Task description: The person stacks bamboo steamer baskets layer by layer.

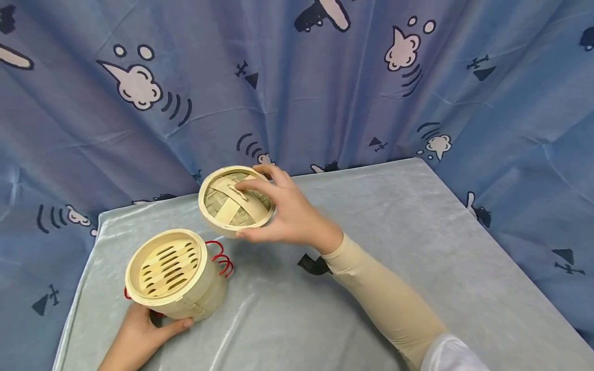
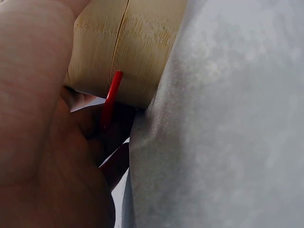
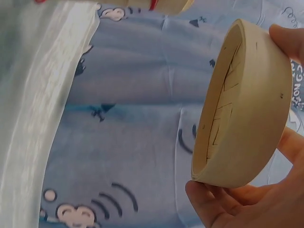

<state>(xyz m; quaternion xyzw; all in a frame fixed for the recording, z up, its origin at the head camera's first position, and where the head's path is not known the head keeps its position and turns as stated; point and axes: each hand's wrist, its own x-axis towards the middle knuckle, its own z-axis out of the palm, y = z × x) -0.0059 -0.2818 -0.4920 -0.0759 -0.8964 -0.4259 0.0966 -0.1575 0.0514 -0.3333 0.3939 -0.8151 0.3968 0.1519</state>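
My right hand (image 1: 294,214) grips a round bamboo steamer lid (image 1: 229,212) by its rim, raised above the table's far side. The lid has a woven top and a small loop handle. In the right wrist view the lid (image 3: 259,114) is tilted, with part of its hollow underside showing. To its lower left is a bamboo steamer basket (image 1: 206,296), uncovered, its slatted rack showing. My left hand (image 1: 139,335) holds the basket low on its near side, thumb against the wall. Red cords (image 1: 225,260) loop from the basket, one (image 2: 112,97) beside my left fingers, which are partly in shadow.
A pale grey cloth covers the table (image 1: 417,257). A small black object (image 1: 314,265) lies on it, partly behind my right forearm. Blue patterned curtains (image 1: 287,93) hang along the table's far side and both ends.
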